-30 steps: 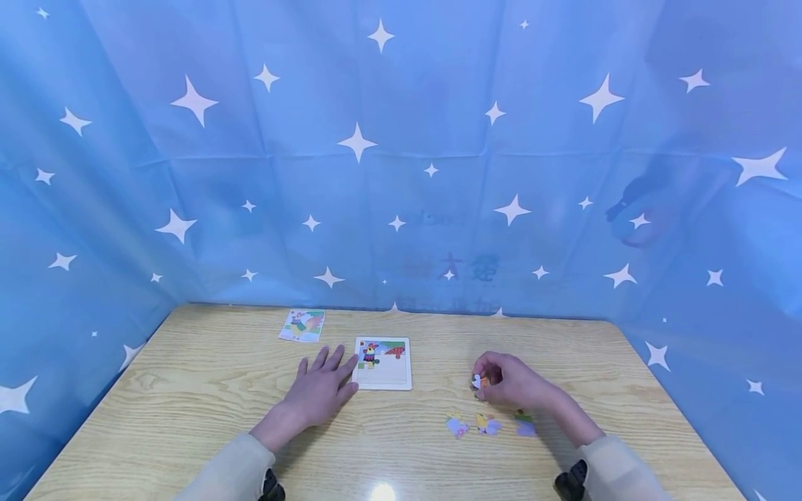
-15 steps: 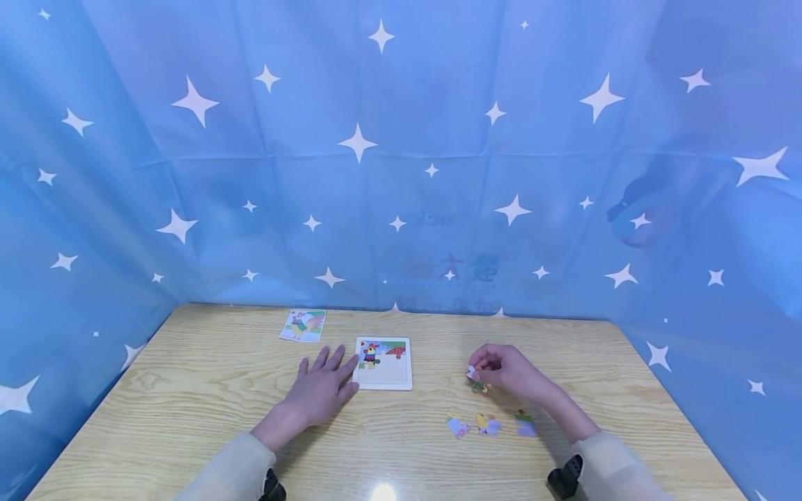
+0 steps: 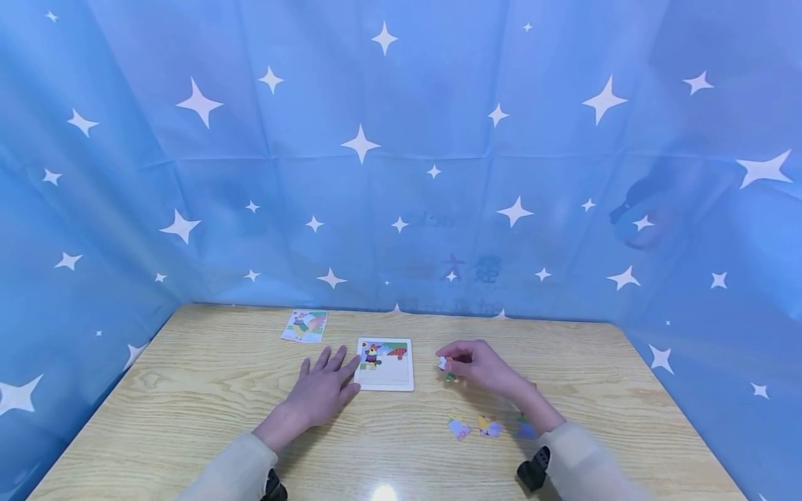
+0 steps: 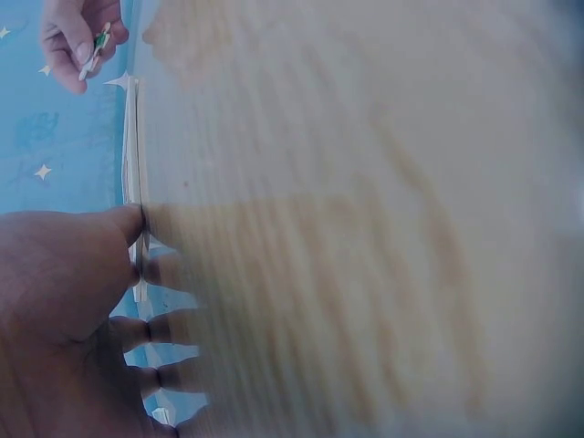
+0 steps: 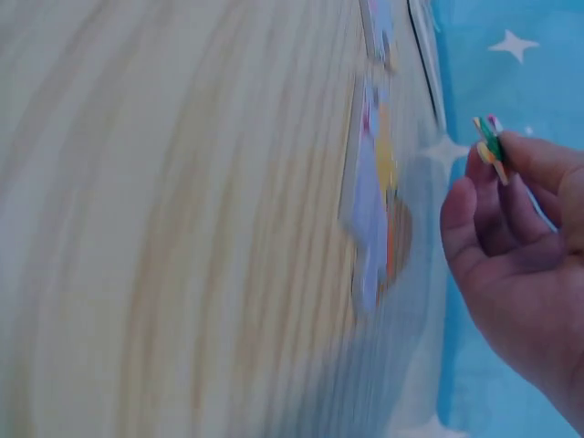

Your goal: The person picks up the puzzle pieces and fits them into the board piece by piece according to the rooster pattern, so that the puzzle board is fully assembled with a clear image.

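Puzzle piece point(image 3: 446, 367): small, multicoloured, pinched between thumb and fingertips of right hand point(image 3: 479, 367); held clear of the desk point(image 3: 188, 390), just right of the puzzle tray point(image 3: 384, 364), face apparently turned toward the wearer for matching.

Right hand: clamped on the piece, remaining fingers curled; wrist view confirms thin edge of piece point(image 5: 490, 149) nipped at the fingertips.

Left hand point(image 3: 321, 391): flat on the desk, fingers spread and straight, tips touching the tray's left edge; likely steadying the tray against sliding. Holding nothing.

Puzzle tray: white, flat on the desk, top row partly filled with coloured picture, lower part bare.

Loose pieces point(image 3: 489, 426): 3, lying in a row on the desk near the right forearm, within easy reach.

Picture card point(image 3: 304, 325): flat at the desk's far left, well apart from the tray; probably kept in sight as reference.

Backdrop point(image 3: 401, 153): blue cloth with white stars.
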A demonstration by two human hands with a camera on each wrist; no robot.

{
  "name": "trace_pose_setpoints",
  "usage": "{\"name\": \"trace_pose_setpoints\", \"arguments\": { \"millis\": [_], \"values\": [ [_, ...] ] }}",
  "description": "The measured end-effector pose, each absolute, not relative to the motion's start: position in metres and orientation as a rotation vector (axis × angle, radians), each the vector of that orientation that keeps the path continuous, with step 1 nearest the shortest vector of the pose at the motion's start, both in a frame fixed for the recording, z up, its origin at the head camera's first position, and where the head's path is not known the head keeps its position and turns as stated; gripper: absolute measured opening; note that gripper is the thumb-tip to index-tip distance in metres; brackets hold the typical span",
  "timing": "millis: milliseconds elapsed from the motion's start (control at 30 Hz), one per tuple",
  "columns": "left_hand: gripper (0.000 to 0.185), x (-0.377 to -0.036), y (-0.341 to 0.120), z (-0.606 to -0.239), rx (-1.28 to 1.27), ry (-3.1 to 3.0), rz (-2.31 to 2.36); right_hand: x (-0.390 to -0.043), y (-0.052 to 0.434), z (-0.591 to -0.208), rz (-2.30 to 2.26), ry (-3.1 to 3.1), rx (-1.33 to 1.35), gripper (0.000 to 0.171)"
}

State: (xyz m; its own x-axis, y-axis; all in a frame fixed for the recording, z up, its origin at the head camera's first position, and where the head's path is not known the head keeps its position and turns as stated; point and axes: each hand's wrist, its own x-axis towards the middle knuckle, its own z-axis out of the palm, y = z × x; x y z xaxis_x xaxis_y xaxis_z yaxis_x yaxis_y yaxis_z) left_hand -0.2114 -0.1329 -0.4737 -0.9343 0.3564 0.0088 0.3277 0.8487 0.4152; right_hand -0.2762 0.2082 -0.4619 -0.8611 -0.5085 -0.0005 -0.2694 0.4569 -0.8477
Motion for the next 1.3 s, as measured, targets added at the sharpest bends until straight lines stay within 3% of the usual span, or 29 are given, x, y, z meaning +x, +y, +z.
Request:
{"name": "trace_pose_setpoints", "arguments": {
  "millis": [800,1300],
  "values": [
    [0.053,-0.214,-0.134,-0.475,0.546,2.946,0.623,-0.297,0.121,-0.471,-1.41,2.489,-0.647,0.017],
    [0.054,-0.214,-0.133,-0.475,0.533,2.951,0.612,-0.301,0.095,-0.473,-1.223,2.617,-0.675,0.015]
  ]
}}
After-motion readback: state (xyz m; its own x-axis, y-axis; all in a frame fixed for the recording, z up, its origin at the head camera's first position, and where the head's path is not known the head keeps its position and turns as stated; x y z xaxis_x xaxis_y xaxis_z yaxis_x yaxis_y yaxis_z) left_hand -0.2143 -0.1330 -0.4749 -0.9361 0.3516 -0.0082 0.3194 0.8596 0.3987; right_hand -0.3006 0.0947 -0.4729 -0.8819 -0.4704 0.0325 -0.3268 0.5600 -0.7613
